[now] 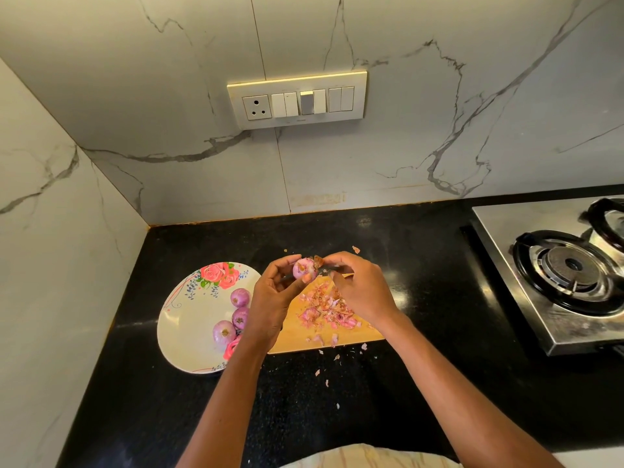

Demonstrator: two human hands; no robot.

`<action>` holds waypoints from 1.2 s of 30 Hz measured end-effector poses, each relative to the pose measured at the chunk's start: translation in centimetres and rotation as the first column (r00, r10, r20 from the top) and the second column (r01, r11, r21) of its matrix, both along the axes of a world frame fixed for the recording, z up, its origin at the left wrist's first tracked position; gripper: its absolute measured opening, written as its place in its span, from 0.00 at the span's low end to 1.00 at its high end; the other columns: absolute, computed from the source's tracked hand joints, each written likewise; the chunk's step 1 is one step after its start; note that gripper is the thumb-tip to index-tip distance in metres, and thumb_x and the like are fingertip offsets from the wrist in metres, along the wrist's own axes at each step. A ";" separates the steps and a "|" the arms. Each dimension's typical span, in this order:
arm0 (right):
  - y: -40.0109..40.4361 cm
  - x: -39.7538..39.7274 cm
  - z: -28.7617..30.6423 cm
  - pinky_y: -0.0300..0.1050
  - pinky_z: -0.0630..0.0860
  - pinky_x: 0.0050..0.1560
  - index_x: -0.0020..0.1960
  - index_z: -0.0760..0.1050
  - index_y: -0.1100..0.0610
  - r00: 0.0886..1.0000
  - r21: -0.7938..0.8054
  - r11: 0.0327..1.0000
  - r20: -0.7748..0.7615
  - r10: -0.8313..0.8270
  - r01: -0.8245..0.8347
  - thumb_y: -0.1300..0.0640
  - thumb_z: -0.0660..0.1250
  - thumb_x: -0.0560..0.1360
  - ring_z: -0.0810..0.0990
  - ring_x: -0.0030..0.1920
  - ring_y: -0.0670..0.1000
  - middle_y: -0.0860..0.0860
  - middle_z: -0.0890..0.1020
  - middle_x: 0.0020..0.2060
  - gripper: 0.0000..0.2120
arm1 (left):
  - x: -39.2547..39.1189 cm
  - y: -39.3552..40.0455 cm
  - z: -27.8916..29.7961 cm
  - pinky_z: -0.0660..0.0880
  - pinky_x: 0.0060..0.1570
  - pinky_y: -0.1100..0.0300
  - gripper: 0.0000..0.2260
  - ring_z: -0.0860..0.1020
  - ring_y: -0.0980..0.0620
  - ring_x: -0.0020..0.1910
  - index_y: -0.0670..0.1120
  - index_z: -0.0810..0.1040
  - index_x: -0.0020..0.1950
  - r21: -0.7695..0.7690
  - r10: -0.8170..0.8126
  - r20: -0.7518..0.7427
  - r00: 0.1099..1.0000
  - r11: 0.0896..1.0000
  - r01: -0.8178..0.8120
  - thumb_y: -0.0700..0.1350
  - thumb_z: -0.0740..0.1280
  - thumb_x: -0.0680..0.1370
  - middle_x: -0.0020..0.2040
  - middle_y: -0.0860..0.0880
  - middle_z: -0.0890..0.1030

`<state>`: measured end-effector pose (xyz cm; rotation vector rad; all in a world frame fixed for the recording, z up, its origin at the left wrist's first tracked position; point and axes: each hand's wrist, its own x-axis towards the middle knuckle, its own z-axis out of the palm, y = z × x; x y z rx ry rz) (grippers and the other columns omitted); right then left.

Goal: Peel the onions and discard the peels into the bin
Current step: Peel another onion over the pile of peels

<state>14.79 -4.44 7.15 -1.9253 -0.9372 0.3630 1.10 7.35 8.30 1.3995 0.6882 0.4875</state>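
My left hand (274, 292) grips a small purple onion (304, 268) above the far end of a wooden cutting board (293, 336). My right hand (361, 288) pinches a brown flap of peel (318, 261) at the onion's top; a dark thin object under its fingers may be a knife, too hidden to tell. A heap of pink and brown peels (327, 309) lies on the board. Three peeled onions (236, 315) sit on a white floral plate (189, 319) to the left. No bin is in view.
Loose peel scraps (326, 373) are scattered on the black counter (422, 298) in front of the board. A steel gas stove (567, 275) stands at the right. Marble walls close the left and back, with a switch panel (297, 99) on the back wall.
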 end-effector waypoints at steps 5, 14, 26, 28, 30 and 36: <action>0.2 -0.2 0.8 0.33 0.79 0.55 0.62 0.82 0.53 0.994 0.110 0.993 -0.096 0.055 -0.044 0.55 0.71 0.80 0.83 0.54 0.39 0.44 0.85 0.55 0.11 | 0.4 -0.1 0.0 0.78 0.48 0.69 0.19 0.82 0.59 0.57 0.52 0.77 0.64 0.016 0.006 0.022 1.000 1.000 -0.007 0.46 0.74 0.74 0.58 0.54 0.84; -0.1 -0.2 0.8 0.35 0.80 0.50 0.56 0.86 0.53 0.994 0.166 0.986 -0.102 0.047 -0.029 0.54 0.73 0.77 0.84 0.50 0.41 0.43 0.87 0.47 0.08 | 0.3 0.2 -0.3 0.79 0.51 0.65 0.18 0.82 0.55 0.60 0.50 0.77 0.66 -0.029 -0.038 0.020 0.999 0.999 0.039 0.43 0.73 0.76 0.59 0.51 0.85; 0.0 -0.2 0.3 0.42 0.83 0.54 0.57 0.84 0.56 0.977 0.184 0.983 -0.211 0.042 -0.003 0.56 0.72 0.79 0.85 0.51 0.44 0.46 0.87 0.48 0.09 | 0.1 0.1 -0.2 0.79 0.56 0.61 0.17 0.82 0.54 0.60 0.53 0.77 0.64 -0.066 -0.051 0.032 0.998 0.996 0.053 0.42 0.72 0.76 0.58 0.53 0.85; 0.1 -0.2 0.3 0.45 0.83 0.54 0.58 0.83 0.57 0.960 0.196 0.980 -0.272 0.066 -0.012 0.54 0.72 0.79 0.85 0.53 0.45 0.47 0.87 0.50 0.10 | 0.1 0.2 0.0 0.79 0.56 0.61 0.18 0.82 0.54 0.60 0.53 0.77 0.64 -0.059 -0.050 0.031 0.998 0.997 0.052 0.44 0.72 0.74 0.59 0.52 0.84; 0.2 -0.3 0.3 0.47 0.84 0.53 0.59 0.83 0.57 0.938 0.204 0.979 -0.337 0.081 -0.011 0.53 0.71 0.80 0.85 0.54 0.46 0.49 0.87 0.51 0.11 | 0.1 0.2 0.0 0.79 0.57 0.61 0.19 0.82 0.54 0.60 0.52 0.77 0.65 -0.051 -0.058 0.032 0.998 0.997 0.059 0.46 0.72 0.74 0.59 0.52 0.84; 0.1 -0.1 0.2 0.47 0.84 0.52 0.55 0.84 0.58 0.921 0.245 0.970 -0.378 0.090 0.005 0.55 0.74 0.77 0.85 0.51 0.49 0.49 0.87 0.47 0.09 | -0.1 0.3 -0.2 0.78 0.59 0.58 0.20 0.81 0.53 0.62 0.52 0.77 0.67 -0.037 -0.092 0.009 0.996 0.995 0.093 0.47 0.73 0.75 0.61 0.52 0.84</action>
